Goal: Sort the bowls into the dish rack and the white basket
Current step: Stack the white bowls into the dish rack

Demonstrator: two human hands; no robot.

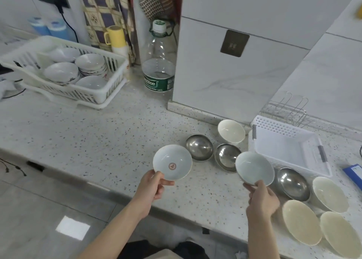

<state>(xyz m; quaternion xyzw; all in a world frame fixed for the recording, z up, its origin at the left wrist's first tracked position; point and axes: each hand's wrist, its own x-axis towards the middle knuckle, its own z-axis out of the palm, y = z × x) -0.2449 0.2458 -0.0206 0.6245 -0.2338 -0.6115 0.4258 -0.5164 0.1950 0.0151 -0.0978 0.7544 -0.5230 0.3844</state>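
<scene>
Head view: 2 pale bowls, left grip pinching 1, right grip the other.

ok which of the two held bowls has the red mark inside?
The bowl in the left hand, the shallower one; the right hand's bowl is plain inside.

A clear water bottle stands beside a yellow mug.

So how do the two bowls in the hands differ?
The left hand holds a bowl with a red mark at its centre; the right hand's bowl is plain inside. The marked bowl looks shallower, the plain one deeper. Both are pale and gripped at the near rim.
</scene>
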